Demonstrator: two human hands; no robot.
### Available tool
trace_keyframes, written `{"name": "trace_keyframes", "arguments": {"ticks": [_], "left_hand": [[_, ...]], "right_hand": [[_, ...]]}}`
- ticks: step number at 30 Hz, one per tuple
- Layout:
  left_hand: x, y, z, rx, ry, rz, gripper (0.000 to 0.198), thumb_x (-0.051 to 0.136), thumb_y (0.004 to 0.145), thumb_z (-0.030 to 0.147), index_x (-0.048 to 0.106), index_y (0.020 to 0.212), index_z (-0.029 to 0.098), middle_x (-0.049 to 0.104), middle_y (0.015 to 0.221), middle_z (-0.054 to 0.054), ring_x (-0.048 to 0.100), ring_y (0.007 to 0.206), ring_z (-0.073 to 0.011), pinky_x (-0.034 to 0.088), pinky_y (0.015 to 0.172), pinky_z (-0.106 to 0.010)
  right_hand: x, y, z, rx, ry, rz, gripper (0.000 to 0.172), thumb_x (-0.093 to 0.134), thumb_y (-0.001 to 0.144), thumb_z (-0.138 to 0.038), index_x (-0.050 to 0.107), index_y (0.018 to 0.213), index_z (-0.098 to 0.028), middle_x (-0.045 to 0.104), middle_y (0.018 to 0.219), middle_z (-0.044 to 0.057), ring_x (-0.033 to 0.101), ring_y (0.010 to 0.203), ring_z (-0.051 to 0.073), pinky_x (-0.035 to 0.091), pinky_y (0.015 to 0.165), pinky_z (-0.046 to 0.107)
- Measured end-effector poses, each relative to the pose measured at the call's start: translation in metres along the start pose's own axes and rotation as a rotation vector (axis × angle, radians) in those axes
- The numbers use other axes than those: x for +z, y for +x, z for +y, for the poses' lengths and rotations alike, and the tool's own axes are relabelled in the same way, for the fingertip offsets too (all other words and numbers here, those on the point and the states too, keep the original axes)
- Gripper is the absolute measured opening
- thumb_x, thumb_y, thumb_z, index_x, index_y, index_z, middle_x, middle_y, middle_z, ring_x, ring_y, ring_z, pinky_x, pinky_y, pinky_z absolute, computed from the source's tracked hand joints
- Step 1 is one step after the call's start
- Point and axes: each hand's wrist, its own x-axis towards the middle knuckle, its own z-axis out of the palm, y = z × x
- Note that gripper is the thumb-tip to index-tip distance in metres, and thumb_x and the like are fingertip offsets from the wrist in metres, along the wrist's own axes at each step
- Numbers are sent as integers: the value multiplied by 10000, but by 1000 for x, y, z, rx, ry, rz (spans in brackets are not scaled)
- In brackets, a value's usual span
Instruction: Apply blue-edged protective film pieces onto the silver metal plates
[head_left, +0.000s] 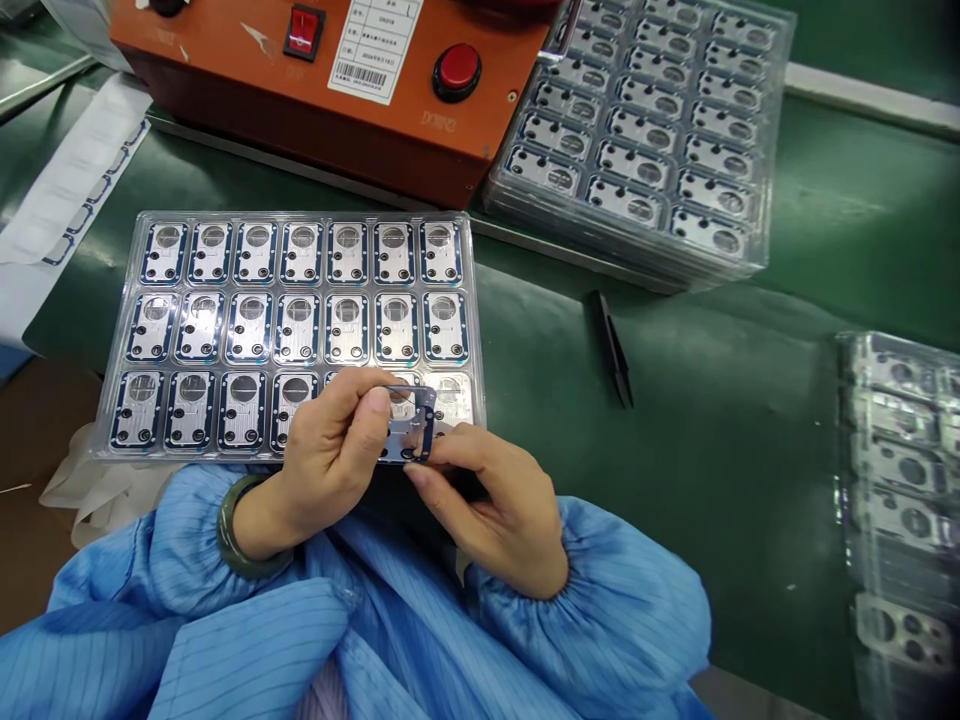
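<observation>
Across the green bench top (697, 420), a clear plastic tray (118, 350) of silvery plates (250, 335) lies beneath and beyond the grip, with black tweezers (613, 350) off to its right. The left hand (330, 455) reaches inward, thumb laid over bent fingers to pinch the upper left edge, while the right hand (502, 505) pinches the lower right corner between thumb and forefinger. Between them, over the tray's near edge, the held plate (405, 437) looks thin and shiny, bordered dark blue, partly hidden by the left fingers.
</observation>
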Motion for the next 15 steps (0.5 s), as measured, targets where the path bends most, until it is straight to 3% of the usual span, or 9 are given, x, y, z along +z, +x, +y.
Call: {"name": "trace_keyframes", "arguments": {"ticks": [8, 12, 15], "left_hand": [[3, 4, 8, 48, 189, 37, 135, 457, 924, 162, 587, 897, 183, 618, 736, 29, 543, 601, -58, 444, 568, -166], [4, 8, 10, 17, 194, 12, 152, 445, 922, 174, 577, 847, 180, 606, 698, 28, 541, 577, -65, 436, 532, -172], [4, 10, 9, -38, 154, -23, 171, 444, 928, 193, 577, 821, 178, 601, 682, 30, 505, 533, -57, 402, 481, -169]], "right_hand": [[-3, -1, 2, -145, -188, -17, 178, 436, 913, -162, 550, 777, -179, 553, 567, 6, 494, 501, 120, 391, 480, 246], [-1, -1, 8, -378, -335, 86, 56, 499, 892, -151, 554, 900, -157, 623, 589, 40, 536, 522, 146, 406, 487, 270], [0, -1, 12, -458, -423, 146, 77, 532, 877, -157, 544, 953, -150, 637, 579, 49, 543, 511, 154, 404, 466, 273]]}}
